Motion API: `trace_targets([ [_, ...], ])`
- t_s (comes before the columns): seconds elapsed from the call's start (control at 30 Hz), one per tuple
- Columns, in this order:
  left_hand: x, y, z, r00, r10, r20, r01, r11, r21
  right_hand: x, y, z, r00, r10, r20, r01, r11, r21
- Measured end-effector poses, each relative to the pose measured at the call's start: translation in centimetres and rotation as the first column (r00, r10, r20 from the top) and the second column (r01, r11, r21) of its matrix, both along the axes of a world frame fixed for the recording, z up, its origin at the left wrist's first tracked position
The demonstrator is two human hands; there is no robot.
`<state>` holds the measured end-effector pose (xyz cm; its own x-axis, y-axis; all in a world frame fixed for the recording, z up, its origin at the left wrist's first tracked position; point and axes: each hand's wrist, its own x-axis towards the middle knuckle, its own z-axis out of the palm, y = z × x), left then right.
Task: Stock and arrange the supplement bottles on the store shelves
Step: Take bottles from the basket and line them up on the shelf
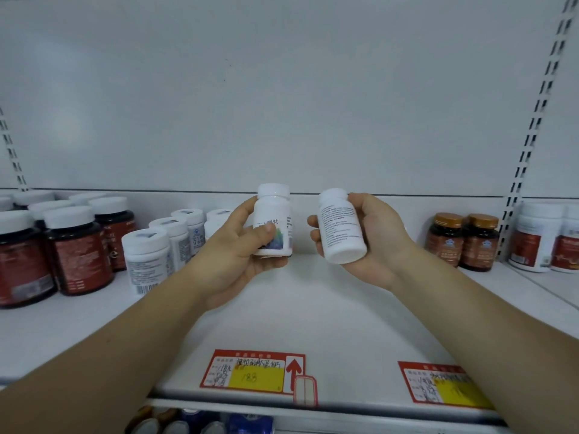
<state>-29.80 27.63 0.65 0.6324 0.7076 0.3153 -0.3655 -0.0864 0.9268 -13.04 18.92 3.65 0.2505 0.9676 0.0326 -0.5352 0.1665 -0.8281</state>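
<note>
Your left hand (238, 258) grips a white bottle with a colourful label (277, 214), fingers curled round its back, thumb pressed across the front label; bottle upright, white cap on top. Your right hand (377, 242) grips a second white bottle (340, 228), fingers wrapped round the body; this one is tilted, its flat base towards you, the small-print side showing. Both bottles are held in the air above the middle of the white shelf (313, 314), near each other but not touching, in front of the back panel (282, 104). On the shelf at left: dark bottles with red labels (75, 255), white caps. Just right of them, a cluster of small white bottles (147, 255), partly behind your left wrist. At right: two amber bottles with gold caps (463, 242), side by side. Far right: white bottles with red labels (532, 239). On the front edge, two red-and-yellow price tags (250, 374), handwriting unreadable. Below the edge, bottle tops on a lower shelf (200, 424), blurred.
</note>
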Motion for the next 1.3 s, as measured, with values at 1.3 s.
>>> trace_targets([
  [1.3,-0.4,-0.3,-0.9,0.810,0.311,-0.498,-0.033,0.871,0.490,0.0,-0.6,0.2,0.998,0.036,-0.045,-0.035,0.999,0.016],
])
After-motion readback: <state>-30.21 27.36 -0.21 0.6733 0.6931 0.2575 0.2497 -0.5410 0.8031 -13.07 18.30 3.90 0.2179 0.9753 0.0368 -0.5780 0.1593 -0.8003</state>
